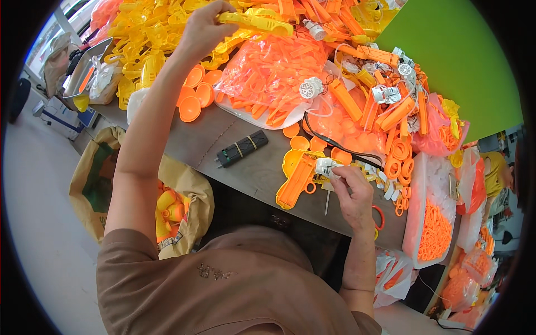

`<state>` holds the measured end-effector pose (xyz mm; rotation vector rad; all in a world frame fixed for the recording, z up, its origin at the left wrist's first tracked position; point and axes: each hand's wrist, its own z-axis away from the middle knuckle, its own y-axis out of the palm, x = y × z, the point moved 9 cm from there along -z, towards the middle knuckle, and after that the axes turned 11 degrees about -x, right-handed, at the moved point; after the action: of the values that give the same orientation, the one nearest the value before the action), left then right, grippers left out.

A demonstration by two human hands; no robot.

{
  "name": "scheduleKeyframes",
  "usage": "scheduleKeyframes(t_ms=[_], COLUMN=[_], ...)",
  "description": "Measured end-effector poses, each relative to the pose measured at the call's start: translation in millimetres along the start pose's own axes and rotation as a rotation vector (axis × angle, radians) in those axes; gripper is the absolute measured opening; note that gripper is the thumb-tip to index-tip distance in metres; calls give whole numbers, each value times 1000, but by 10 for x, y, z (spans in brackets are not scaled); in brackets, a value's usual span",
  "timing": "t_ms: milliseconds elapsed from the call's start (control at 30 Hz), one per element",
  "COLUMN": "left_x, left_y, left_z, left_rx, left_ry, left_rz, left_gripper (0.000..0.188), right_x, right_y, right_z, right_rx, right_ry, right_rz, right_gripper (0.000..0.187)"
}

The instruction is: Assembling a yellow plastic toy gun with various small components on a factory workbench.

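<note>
My left hand is raised over the far side of the table, its fingers closed on a yellow plastic shell half. Below it spreads a big heap of similar yellow shells. Close to the table's near edge lies a toy-gun-shaped yellow shell half with a long orange box inside. A white motor unit sits at the upper end of that box. Thumb and forefinger of my right hand pinch the motor unit's right side. A small orange ring shows beside the box.
A black rubber-banded pack rests on the table. Orange cups, a bag of orange parts and wired assemblies lie beyond. A bin of orange rings stands right; a paper sack is at left.
</note>
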<state>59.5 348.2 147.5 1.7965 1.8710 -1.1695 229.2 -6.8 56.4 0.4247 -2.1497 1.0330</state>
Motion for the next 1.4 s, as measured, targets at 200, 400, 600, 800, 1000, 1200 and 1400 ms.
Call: scheduleKeyframes(t_ms=[200, 400, 600, 800, 1000, 1200, 1400], left_x=[-987, -1488, -1500, -1259, -979, -914, -940], left_y=[43, 304, 118, 675, 1047, 1431, 1529], left_z=[1151, 2387, 2435, 2466, 2243, 2194, 2277], left_rx=[75, 358, 354, 572, 469, 583, 619], left_ry=[342, 536, 508, 130, 64, 51, 136], left_rz=[-101, 150, 263, 248, 238, 250, 177], left_gripper=[40, 39, 56, 71, 59, 56, 56], right_x=[-118, -55, -86, -191, -558, -938, -985], right_y=[126, 361, 139, 247, -56, -209, -108], right_z=[-6, 58, 328, 745, 714, 794, 820], right_rx=[-57, -65, -150, -172, -380, -487, -442], right_ry=[230, 578, 486, 489, 513, 598, 599], right_rz=[-283, -1305, -998, -935, -586, -430, -420], right_gripper=[27, 43, 22, 21, 20, 17, 16])
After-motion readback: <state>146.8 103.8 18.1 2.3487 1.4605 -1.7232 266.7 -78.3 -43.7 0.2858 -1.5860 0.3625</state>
